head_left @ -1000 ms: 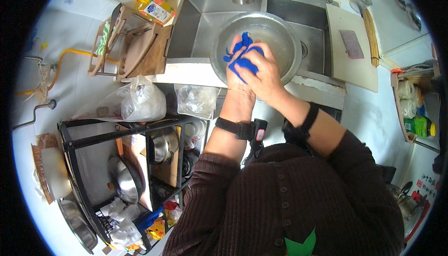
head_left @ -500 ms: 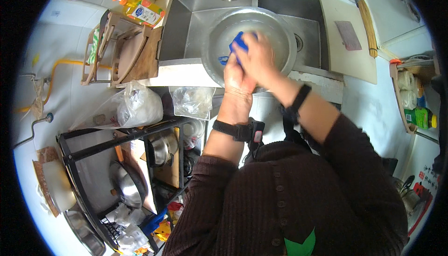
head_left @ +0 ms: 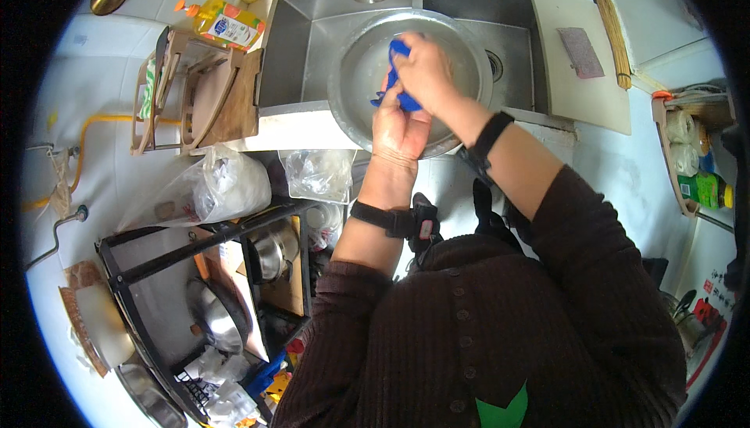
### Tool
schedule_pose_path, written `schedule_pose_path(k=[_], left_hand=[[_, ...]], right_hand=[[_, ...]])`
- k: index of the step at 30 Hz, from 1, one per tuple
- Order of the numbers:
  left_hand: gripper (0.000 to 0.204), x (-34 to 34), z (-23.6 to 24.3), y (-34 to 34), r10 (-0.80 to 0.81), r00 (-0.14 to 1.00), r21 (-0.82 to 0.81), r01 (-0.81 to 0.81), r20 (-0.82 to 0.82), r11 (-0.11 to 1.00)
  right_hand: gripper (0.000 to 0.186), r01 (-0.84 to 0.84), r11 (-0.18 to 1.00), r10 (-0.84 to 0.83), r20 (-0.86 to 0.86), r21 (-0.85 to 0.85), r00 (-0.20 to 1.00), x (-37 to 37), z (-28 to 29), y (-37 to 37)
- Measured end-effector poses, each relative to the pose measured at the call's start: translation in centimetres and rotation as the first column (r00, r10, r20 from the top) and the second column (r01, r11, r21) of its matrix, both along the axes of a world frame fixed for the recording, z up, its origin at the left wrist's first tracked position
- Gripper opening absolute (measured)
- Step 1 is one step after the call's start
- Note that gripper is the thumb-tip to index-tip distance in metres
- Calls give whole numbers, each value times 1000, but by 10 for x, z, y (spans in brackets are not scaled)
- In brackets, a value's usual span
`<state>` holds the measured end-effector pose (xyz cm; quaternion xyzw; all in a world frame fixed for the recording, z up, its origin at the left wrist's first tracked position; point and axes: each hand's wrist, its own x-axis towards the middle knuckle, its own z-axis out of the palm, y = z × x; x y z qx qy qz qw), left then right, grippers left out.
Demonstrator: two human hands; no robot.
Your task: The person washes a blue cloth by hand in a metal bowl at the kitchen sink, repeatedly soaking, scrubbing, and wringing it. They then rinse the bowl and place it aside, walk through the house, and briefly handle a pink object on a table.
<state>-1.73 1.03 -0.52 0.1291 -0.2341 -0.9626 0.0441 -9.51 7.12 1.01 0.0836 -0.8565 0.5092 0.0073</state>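
A blue cloth (head_left: 408,103) is gripped in both my hands above a round metal basin (head_left: 337,96), which holds cloudy water. My left hand (head_left: 397,133) is palm up at the near side, its fingers curled round the lower part of the cloth. Farther up, my right hand (head_left: 426,71) closes over the upper part, and blue fabric shows past its fingers. Some of the cloth is hidden by the hands. The basin rests across a double steel sink (head_left: 308,53).
A white board (head_left: 574,104) bearing a greyish pad (head_left: 581,53) lies right of the sink, beside bundled chopsticks (head_left: 613,37). On the left stand a yellow bottle (head_left: 226,23) and a brown rack (head_left: 211,104). Below are a plastic bag (head_left: 230,186) and a black shelf (head_left: 180,256) with pans.
My right hand has moved slightly up and away from the left palm. More blue cloth shows between the two hands, and both still grip it. The view has shifted a little.
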Motion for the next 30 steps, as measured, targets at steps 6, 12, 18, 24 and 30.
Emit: schedule_pose_path(k=[6, 12, 18, 24, 30], left_hand=[[41, -7, 11, -21, 48, 998, -94, -45, 28, 995], [43, -6, 4, -2, -42, 979, 71, 28, 199, 997], [37, -4, 1, -1, -17, 997, 31, 15, 71, 999], [45, 3, -13, -10, -115, 976, 195, 78, 184, 978], [38, 4, 33, -15, 44, 995, -2, -45, -89, 999]], right_hand=[[25, -91, 978, 33, -295, -186, 955, 52, 7, 20], [25, 19, 995, -11, 83, -97, 997, 24, 11, 4], [25, 89, 996, -90, -125, -15, 988, 12, 1, 14], [28, -41, 998, 45, -79, 46, 996, 64, 16, 7], [22, 81, 994, -86, -68, -77, 994, -14, -13, 37]])
